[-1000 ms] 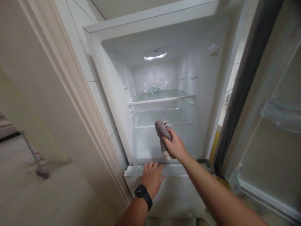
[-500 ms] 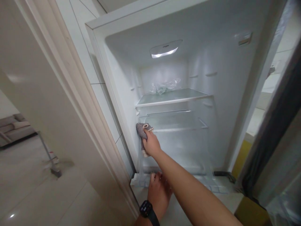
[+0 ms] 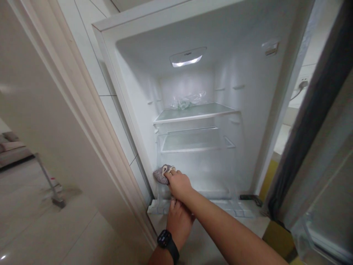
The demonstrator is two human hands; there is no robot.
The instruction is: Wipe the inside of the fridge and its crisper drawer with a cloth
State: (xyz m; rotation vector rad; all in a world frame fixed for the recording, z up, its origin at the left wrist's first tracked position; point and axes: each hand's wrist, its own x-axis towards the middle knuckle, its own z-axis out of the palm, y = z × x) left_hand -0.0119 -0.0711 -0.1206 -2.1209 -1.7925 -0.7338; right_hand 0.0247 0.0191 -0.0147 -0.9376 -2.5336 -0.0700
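Observation:
My right hand (image 3: 179,184) is closed on a bunched grey cloth (image 3: 160,175) with a pale edge. The cloth presses against the left side of a clear plastic drawer (image 3: 228,200) inside the open fridge. Just below, my left hand (image 3: 179,220), with a black watch on its wrist, grips the drawer's near edge. My right wrist crosses over its fingertips and partly hides them. Glass shelves lie behind, the upper shelf (image 3: 198,112) holding a crumpled clear plastic bag (image 3: 187,101).
A lit lamp (image 3: 187,62) is in the fridge ceiling. The opened fridge door (image 3: 325,176) stands at the right, with a yellow-brown box (image 3: 278,237) near its foot. At the left are a pale door frame (image 3: 82,125), a broom (image 3: 57,200) and a sofa (image 3: 13,152).
My right hand has moved the cloth down along the drawer's left side, closer to my left hand. My left hand keeps its place on the edge. The view has shifted slightly right.

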